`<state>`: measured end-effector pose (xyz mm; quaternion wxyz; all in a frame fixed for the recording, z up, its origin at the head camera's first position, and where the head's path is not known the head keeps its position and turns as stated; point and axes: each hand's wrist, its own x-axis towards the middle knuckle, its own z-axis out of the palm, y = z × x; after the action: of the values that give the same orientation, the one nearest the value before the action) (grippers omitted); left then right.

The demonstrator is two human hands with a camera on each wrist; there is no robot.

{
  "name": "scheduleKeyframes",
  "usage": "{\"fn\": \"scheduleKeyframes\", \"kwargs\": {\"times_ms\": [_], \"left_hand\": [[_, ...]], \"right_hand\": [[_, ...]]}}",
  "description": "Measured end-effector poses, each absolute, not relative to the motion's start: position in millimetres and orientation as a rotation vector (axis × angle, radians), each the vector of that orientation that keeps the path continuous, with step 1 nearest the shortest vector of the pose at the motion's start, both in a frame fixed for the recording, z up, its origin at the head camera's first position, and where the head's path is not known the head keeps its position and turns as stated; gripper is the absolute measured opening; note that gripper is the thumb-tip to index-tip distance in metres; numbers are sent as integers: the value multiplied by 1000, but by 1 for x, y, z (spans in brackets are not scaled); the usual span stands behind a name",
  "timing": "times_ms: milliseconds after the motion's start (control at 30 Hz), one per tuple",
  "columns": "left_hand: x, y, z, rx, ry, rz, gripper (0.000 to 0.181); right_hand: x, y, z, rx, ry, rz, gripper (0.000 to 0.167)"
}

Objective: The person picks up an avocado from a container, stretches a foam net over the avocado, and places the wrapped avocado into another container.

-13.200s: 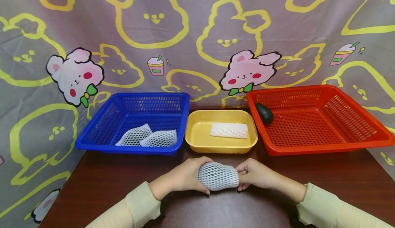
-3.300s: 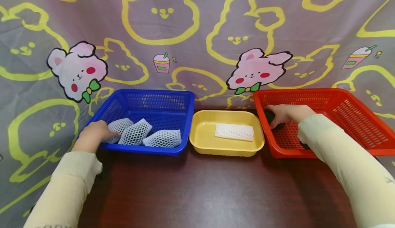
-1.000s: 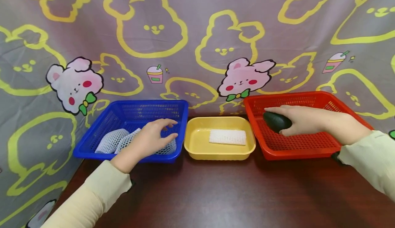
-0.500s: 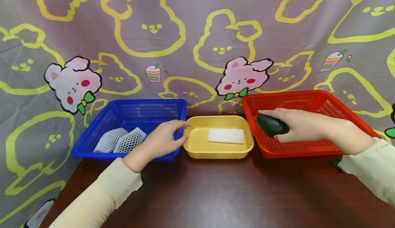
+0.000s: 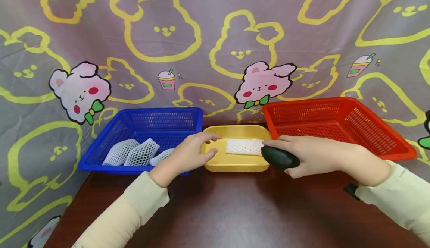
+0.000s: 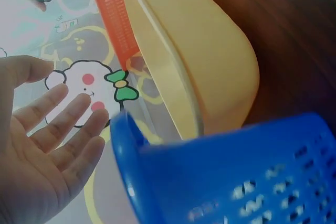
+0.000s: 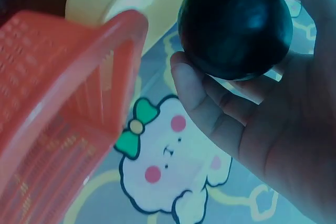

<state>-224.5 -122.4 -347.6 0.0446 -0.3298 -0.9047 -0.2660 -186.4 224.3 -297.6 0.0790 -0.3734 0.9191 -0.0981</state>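
My right hand grips a dark green avocado between thumb and fingers. It hangs in the air just in front of the yellow tray's right end, by the near left corner of the red basket. In the right wrist view the avocado looks round, with fingers curled about it. My left hand holds nothing; its fingers are loosely bent above the gap between the blue basket and the yellow tray. A flat white foam net sleeve lies in the tray, its right end partly covered.
Inside the blue basket lie three netted pieces, among them a left one and a middle one; my left hand partly hides the third. The dark brown table extends in front. A patterned cloth hangs behind the containers.
My right hand has taken the avocado from the red basket and carried it left and nearer. My left hand has left the blue basket's netted pieces and moved right toward the yellow tray.
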Motion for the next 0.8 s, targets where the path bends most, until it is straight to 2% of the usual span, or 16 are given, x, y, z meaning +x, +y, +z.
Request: {"fn": "scheduleKeyframes", "kwargs": {"times_ms": [800], "left_hand": [[-228,-74,-375,-937,-2840,-913,36]], "right_hand": [[-169,183,-347,-1238,2535,-375,76]]}}
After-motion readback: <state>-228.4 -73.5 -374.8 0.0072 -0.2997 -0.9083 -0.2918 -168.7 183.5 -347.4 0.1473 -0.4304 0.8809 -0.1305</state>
